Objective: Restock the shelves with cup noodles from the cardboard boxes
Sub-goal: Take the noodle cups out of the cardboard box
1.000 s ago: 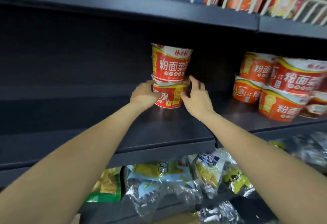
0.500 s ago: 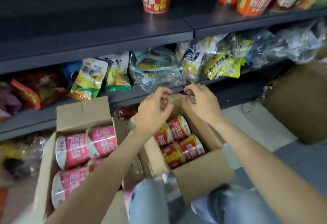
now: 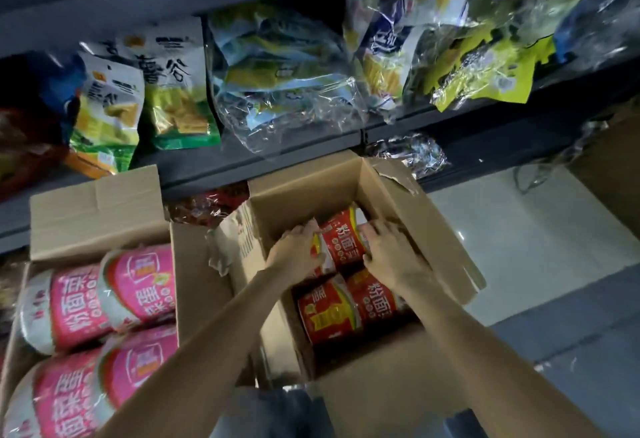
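I'm down in the right box (image 3: 433, 230) now, both hands on the far red cup (image 3: 343, 242), which lies on its side in the back row. It ought to be light, mostly air and dry noodles, so the lift should cost nothing; my worry is the thin wall, which I judge will dent if I squeeze the middle hard. The shrink film looks slick too. Best hold, I reckon, is end to end: one palm on the lid rim, one on the base, where the cup is stiffest.

That is roughly how I have it. My left hand (image 3: 298, 257) is curled over the cup's left end, fingers wrapped on it. My right hand (image 3: 391, 254) is pressed flat on the right end, fingers spread; whether they have hooked under, I can't tell.

The cup itself: red wrap, white characters, a yellow patch toward the rim, glossy film catching the light. Two more red cups (image 3: 349, 309) lie just nearer me, touching it, packed snug, so I expect to have to tip mine up before it comes free.

The box stands open on the floor, flaps out, torn tape on the edges. To its left, touching it, a second box (image 3: 97, 216) holds pink cups (image 3: 104, 295) on their sides. Above both, snack bags (image 3: 284, 70) crowd the lower shelf (image 3: 311, 157). The shelf I'm filling is out of view.
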